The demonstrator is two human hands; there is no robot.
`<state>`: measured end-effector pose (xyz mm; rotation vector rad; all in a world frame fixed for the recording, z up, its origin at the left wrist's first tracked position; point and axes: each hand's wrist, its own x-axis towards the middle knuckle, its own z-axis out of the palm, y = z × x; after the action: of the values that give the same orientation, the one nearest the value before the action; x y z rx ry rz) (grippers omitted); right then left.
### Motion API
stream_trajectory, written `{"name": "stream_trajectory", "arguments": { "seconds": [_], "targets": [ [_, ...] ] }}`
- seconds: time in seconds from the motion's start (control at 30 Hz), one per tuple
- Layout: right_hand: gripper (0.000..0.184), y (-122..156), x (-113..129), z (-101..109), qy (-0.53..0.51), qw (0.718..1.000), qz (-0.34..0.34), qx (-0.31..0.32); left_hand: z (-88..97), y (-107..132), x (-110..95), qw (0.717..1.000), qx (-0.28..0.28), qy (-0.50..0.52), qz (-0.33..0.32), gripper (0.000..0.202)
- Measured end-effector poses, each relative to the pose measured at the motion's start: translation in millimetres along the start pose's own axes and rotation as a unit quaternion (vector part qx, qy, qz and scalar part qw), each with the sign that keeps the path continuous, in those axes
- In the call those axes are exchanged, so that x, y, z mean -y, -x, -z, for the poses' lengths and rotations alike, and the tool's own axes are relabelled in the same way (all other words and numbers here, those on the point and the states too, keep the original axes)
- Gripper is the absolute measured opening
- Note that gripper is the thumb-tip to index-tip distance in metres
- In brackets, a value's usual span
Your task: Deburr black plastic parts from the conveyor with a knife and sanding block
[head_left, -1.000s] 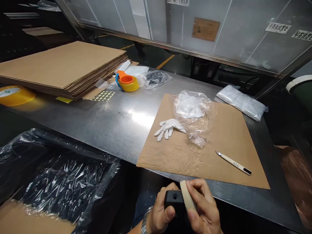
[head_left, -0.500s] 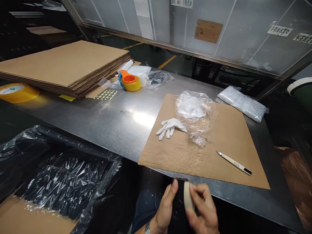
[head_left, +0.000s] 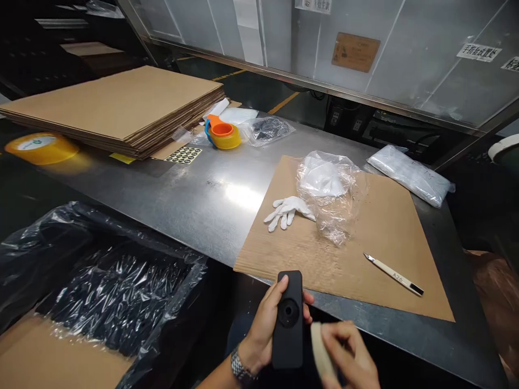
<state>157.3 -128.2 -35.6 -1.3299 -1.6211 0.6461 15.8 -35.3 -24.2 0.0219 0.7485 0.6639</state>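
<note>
Left hand [head_left: 261, 332] grasps a black oblong plastic housing [head_left: 288, 324] upright, below the near edge of the brushed steel table [head_left: 194, 189]. Right hand [head_left: 351, 362] pinches a beige tape roll [head_left: 319, 354] just beside it. On the table: a flat brown cardboard sheet [head_left: 377, 232] bearing a white cloth glove [head_left: 287, 209], a crumpled clear plastic bag [head_left: 330, 189] and a slim white craft knife [head_left: 394, 274] (blade exposed). Translucent grey wall panels [head_left: 405, 65] stand behind.

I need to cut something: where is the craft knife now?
In the head view, the craft knife lies on the cardboard sheet toward its right front corner, right of the clear plastic bag.
</note>
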Motion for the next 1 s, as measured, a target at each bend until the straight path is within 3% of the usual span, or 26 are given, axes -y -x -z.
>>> {"name": "stream_trajectory", "arguments": {
  "seconds": [0.13,0.3,0.47,0.57,0.67,0.77,0.83,0.9,1.0],
  "targets": [
    [0.055,-35.4,-2.0,6.7,0.098,0.99,0.099,-0.017,-3.9,4.9,8.1,0.997,0.071,0.009,-0.012,0.052],
    [0.059,-56.3,2.1,-5.8,0.12,0.963,0.22,0.097,0.5,5.9,15.4,0.998,0.056,0.006,0.009,0.053],
    [0.059,-58.4,-13.7,3.1,0.137,0.979,0.146,0.048,3.4,8.6,20.6,0.991,0.028,-0.116,0.064,0.066],
    [0.058,-58.6,-11.5,6.9,0.15,0.975,0.155,0.048,2.4,8.4,14.7,0.991,0.02,-0.133,-0.019,0.042],
    [0.055,-58.4,3.3,1.8,0.215,0.957,0.192,0.027,0.9,5.4,7.8,0.992,-0.006,-0.107,-0.074,0.033],
    [0.044,-51.6,17.8,-8.8,0.262,0.944,0.198,0.03,1.7,1.4,4.2,0.998,-0.019,-0.057,-0.035,0.038],
    [0.04,-39.5,22.5,-16.4,0.259,0.939,0.214,0.067,3.2,-0.5,2.2,0.999,-0.022,-0.031,-0.005,0.046],
    [0.04,-23.0,22.3,-22.6,0.231,0.946,0.208,0.096,4.0,-1.3,0.0,1.0,-0.015,-0.009,0.002,0.053],
    [0.043,-3.5,14.8,-25.6,0.189,0.965,0.158,0.09,2.4,-0.5,-2.3,0.998,0.029,0.051,0.012,0.057]
  ]
}}
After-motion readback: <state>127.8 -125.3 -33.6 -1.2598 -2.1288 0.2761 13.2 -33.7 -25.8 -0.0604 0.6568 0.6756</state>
